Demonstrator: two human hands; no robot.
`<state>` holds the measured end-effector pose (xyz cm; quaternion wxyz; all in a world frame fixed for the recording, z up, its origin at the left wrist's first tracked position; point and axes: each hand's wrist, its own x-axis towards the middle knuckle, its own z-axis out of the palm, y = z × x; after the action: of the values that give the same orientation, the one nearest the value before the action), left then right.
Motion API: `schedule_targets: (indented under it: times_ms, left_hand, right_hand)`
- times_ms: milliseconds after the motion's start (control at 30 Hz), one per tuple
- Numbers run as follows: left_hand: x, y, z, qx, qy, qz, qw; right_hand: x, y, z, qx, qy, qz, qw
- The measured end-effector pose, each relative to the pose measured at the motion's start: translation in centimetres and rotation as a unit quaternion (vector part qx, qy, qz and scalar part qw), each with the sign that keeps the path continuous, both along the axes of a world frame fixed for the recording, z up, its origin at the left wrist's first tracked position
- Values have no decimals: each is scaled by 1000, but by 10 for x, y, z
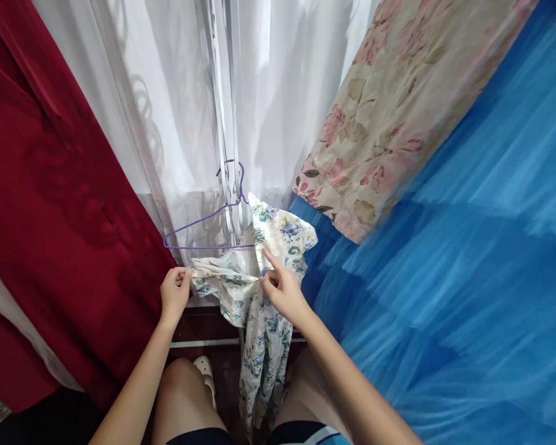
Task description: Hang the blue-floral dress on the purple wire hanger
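Observation:
A white garment with a blue and green floral print [266, 334] hangs half on a purple wire hanger [199, 219]. Its right shoulder is over the hanger's right arm, while the hanger's left arm is bare. My left hand [175, 293] pinches the edge of the garment's loose left part, just below the hanger's left end. At the garment's middle, my right hand [282, 287] pinches the cloth between thumb and fingers, its index finger stretched upward. Between my hands the fabric is drawn out sideways. The lower part of the garment falls in folds between my knees.
White sheer curtains [287, 93] and narrow white upright bars [227, 93] stand behind the hanger. A dark red curtain [69, 204] hangs at left. To the right are a beige floral cloth [380, 136] and blue ruffled tulle [467, 278]. A pale clog [204, 371] shows below.

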<state>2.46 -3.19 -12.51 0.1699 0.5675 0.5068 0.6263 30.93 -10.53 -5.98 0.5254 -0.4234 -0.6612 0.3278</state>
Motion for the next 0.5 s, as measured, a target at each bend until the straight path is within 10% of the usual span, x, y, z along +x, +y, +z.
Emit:
schedule_targets:
  times_ms: [300, 500]
  left_hand:
    - [88, -51, 47, 4, -38, -200, 979]
    - [143, -82, 80, 48, 81, -327, 940]
  right_hand:
    - [75, 18, -53, -172, -165, -188, 953]
    - [62, -14, -58, -81, -206, -237, 946]
